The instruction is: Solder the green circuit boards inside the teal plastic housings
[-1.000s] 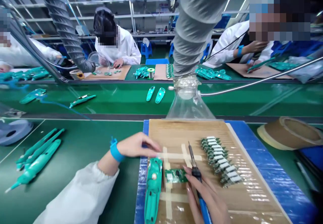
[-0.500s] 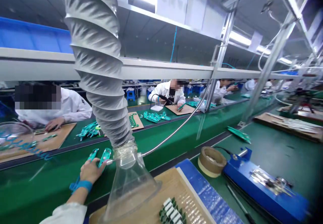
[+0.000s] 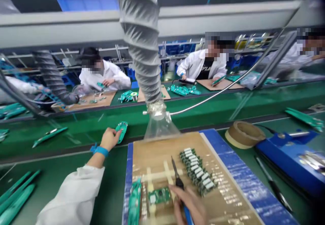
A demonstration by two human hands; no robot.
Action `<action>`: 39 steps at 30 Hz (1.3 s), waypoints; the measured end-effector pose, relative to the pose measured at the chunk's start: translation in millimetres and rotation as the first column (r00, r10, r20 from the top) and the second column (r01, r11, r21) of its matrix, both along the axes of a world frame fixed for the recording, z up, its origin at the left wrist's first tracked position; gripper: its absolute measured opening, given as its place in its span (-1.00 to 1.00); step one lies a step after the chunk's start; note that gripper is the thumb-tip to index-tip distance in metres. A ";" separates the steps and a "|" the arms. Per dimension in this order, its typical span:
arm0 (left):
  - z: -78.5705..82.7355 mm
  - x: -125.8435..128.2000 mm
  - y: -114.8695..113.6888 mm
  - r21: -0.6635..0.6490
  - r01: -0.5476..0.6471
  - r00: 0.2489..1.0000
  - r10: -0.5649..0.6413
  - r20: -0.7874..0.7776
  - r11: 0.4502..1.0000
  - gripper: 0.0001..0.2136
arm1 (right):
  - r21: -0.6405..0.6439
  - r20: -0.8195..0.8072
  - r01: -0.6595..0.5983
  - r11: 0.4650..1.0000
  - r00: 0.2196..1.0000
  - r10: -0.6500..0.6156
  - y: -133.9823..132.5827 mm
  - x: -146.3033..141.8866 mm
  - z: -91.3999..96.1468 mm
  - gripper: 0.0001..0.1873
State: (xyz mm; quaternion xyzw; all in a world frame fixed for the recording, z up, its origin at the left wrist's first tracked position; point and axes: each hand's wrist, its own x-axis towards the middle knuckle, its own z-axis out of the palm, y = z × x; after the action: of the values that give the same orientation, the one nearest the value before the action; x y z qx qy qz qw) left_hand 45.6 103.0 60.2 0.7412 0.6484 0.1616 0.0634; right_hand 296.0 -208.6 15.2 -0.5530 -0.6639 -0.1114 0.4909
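My left hand [image 3: 109, 138] reaches out over the green conveyor belt [image 3: 81, 130] and is closed on a teal plastic housing [image 3: 122, 131]. My right hand [image 3: 189, 206] holds a soldering iron [image 3: 177, 177] with a blue handle, tip up, over the brown work board [image 3: 162, 150]. A small green circuit board [image 3: 159, 196] lies on the tape strips just left of my right hand. Another teal housing [image 3: 135, 199] lies at the board's left edge. A row of several small green circuit boards [image 3: 197, 171] lies to the right of the iron.
A clear fume funnel [image 3: 158, 125] on a grey ribbed hose [image 3: 142, 45] hangs over the board's far edge. A tape roll [image 3: 243, 134] and a blue fixture [image 3: 291, 157] sit right. Teal housings [image 3: 15, 193] lie at the left. Other people in white coats [image 3: 203, 64] work across the belt.
The head swung up and right, then back down. My left hand left the work board, reached to the belt and closed on a teal housing. My right hand kept the iron.
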 end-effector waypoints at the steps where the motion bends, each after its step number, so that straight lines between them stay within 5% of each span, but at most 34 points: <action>1: -2.6 -16.0 -19.7 0.021 -0.009 1.000 0.009 0.014 1.000 -0.75 | -0.023 -0.031 -0.034 0.999 0.999 0.033 -1.3 0.0 2.6 -0.60; 4: -11.4 -53.0 -86.6 0.100 -0.033 0.997 0.026 0.066 0.994 -0.81 | -0.073 -0.109 -0.133 0.988 0.986 0.124 -2.2 0.5 7.4 -0.61; 7: -17.4 -58.4 -152.5 0.214 -0.028 0.991 -0.001 0.133 0.976 -0.71 | -0.101 -0.130 -0.186 0.977 0.976 0.172 -2.0 0.6 9.4 -0.60; 11: -19.4 -23.2 -204.3 0.193 0.284 0.912 -0.327 0.247 0.939 -0.74 | -0.117 -0.094 -0.218 0.969 0.974 0.208 -2.3 4.5 10.1 -0.58; 15: -19.2 16.8 -206.3 0.182 0.499 0.734 -0.525 0.431 0.847 -0.88 | -0.137 -0.034 -0.204 0.969 0.979 0.201 -2.0 11.3 10.4 -0.52; 22: -27.5 40.7 -191.1 0.214 0.553 0.539 -0.542 0.645 0.805 -0.96 | -0.189 0.093 -0.264 0.946 0.954 0.284 -7.7 12.6 8.1 -0.38; 29: -35.0 43.4 -206.2 0.207 0.545 0.521 -0.521 0.676 0.813 -0.96 | -0.303 0.191 -0.314 0.900 0.905 0.380 -11.0 14.9 4.6 -0.39; 39: -26.2 49.1 -221.6 0.055 0.596 0.555 -0.460 0.693 0.801 -0.88 | -0.300 0.201 -0.301 0.905 0.908 0.369 -9.2 15.6 7.0 -0.40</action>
State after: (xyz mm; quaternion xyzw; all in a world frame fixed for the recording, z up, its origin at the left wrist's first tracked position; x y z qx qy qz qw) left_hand 94.8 -118.6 34.1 0.7806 0.3374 0.3313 0.4087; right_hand 311.5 -217.9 22.2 -0.4709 -0.8155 -0.0057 0.3364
